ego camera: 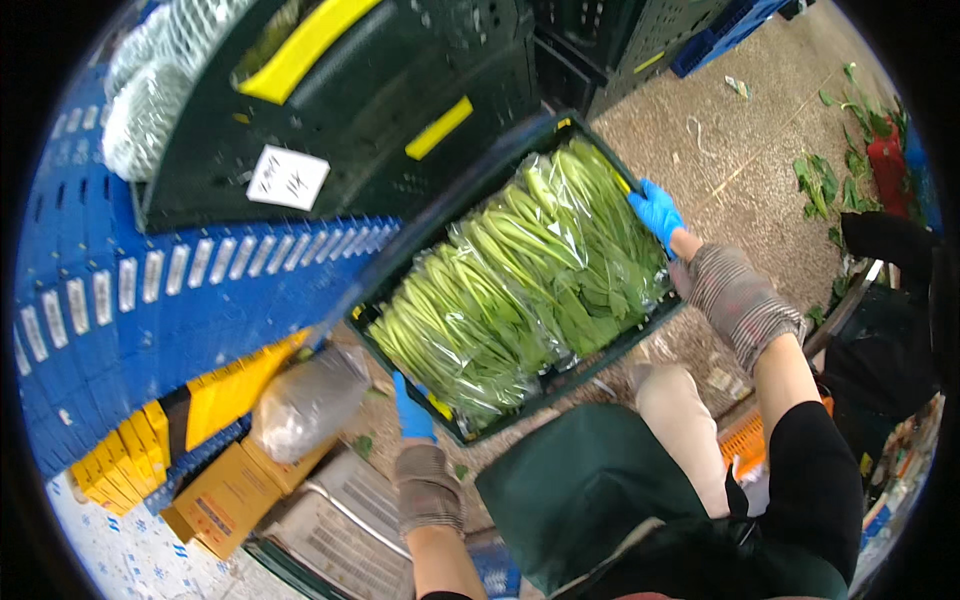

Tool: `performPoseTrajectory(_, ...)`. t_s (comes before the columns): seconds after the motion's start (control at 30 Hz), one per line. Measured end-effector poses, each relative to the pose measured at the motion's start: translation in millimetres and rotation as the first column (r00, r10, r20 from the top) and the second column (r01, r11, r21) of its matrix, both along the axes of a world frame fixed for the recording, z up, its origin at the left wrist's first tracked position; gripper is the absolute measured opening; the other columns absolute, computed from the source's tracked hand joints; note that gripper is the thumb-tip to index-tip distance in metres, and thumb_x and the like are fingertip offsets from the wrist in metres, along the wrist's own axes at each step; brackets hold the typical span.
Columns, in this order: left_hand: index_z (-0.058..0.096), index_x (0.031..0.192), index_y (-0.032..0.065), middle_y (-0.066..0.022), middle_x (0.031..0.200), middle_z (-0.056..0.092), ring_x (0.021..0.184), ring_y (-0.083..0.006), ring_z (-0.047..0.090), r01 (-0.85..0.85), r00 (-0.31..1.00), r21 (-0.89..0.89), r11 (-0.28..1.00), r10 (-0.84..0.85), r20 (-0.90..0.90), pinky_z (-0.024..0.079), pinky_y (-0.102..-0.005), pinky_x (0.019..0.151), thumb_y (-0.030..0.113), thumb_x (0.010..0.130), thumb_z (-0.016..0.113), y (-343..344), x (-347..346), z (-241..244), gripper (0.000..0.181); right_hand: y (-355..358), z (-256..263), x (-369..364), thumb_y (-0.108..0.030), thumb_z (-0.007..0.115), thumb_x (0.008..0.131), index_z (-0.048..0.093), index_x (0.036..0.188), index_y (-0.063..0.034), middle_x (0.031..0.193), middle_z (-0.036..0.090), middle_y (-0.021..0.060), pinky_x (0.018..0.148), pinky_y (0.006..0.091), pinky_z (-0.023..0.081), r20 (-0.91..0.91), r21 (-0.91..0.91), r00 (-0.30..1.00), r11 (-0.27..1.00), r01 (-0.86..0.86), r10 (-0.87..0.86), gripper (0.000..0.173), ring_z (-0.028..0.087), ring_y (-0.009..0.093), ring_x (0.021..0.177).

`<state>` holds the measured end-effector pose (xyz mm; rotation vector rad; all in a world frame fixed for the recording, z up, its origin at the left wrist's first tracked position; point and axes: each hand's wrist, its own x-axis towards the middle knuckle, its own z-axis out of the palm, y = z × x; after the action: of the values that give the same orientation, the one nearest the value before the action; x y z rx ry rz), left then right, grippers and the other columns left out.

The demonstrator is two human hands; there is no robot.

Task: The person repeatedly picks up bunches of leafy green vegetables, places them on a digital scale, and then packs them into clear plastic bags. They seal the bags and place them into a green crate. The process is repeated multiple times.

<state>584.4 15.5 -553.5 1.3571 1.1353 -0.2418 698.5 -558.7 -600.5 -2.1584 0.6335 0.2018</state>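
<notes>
Between my hands is a dark green plastic crate (pixel 600 365), tilted in the view, with yellow marks at its ends. Bagged leafy greens (pixel 517 277) fill it, their pale stems towards the far side and leaves towards me. My left hand (pixel 414 411), in a blue glove, grips the near-left end of the crate. On the opposite end, my right hand (pixel 658 214) holds the rim, also blue-gloved. Striped cuffs cover both wrists. The fingers under the rim are partly hidden.
A larger dark green crate (pixel 352 176) with a handwritten label (pixel 288 178) stands on blue plastic crates (pixel 150 322) just beyond. At lower left are a cardboard box (pixel 225 499) and a filled plastic bag (pixel 307 401). Loose leaves (pixel 816 184) litter the floor at right.
</notes>
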Motion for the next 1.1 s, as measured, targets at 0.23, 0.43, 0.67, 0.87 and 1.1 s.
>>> performPoseTrajectory(0.23,0.065,0.103,0.0038,-0.0009,0.095,0.064,0.086,-0.0125,0.057,0.308,0.948,-0.066,0.949,-0.300,0.103,0.044,-0.0268,0.077,0.025,0.086,0.060,-28.4,-36.3,100.5,0.028,71.7,103.4,-80.3,-0.014,0.057,0.077,0.046,0.123,-0.0023,0.112,0.053,0.0238,0.086,0.0495,0.044,0.090,-0.495,0.978,0.861,-0.119,0.186,0.049,0.050,0.042,0.104)
performPoseTrajectory(0.43,0.063,0.109,0.0044,-0.0048,0.094,0.065,0.084,-0.0142,0.059,0.653,0.735,-0.344,0.675,-0.674,0.073,0.049,-0.0298,0.077,0.026,0.091,0.060,-213.2,-94.0,264.5,0.028,121.3,260.9,-229.2,-0.018,0.056,0.080,0.062,0.077,-0.0046,0.078,0.060,0.0224,0.064,0.0473,0.046,0.118,0.152,0.927,0.916,-0.372,0.357,0.015,0.057,0.041,0.071)
performPoseTrajectory(0.67,0.063,0.108,0.0020,-0.0050,0.095,0.063,0.086,-0.0136,0.057,0.848,0.490,-0.316,0.426,-0.857,0.159,0.048,-0.0285,0.079,0.024,0.092,0.058,-330.2,-138.7,325.5,0.027,46.0,329.2,-283.0,-0.020,0.058,0.083,0.068,0.090,-0.0056,0.084,0.066,0.0187,0.074,0.0418,0.050,-0.106,0.232,0.971,0.954,-0.187,0.216,0.019,0.064,0.035,0.080)
performPoseTrajectory(0.87,0.065,0.091,0.0020,-0.0031,0.078,0.061,0.072,-0.0129,0.053,0.731,0.681,-0.174,0.660,-0.692,0.241,0.045,-0.0309,0.066,0.021,0.087,0.057,-421.0,-61.8,318.6,0.021,-103.8,394.8,-185.8,-0.020,0.057,0.085,0.066,0.089,-0.0026,0.084,0.065,0.0212,0.072,0.0408,0.049,0.011,0.059,0.936,0.934,-0.352,0.352,0.020,0.065,0.034,0.078)
performPoseTrajectory(1.1,0.059,0.114,0.0029,-0.0065,0.100,0.063,0.093,-0.0161,0.060,0.671,0.742,-0.304,0.676,-0.617,0.264,0.048,-0.0298,0.084,0.021,0.092,0.058,-526.5,23.3,394.2,0.029,-276.3,461.2,-163.4,-0.025,0.059,0.086,0.067,0.093,-0.0031,0.084,0.066,0.0191,0.071,0.0416,0.049,-0.068,0.174,0.996,0.984,-0.043,0.056,0.024,0.066,0.030,0.081)
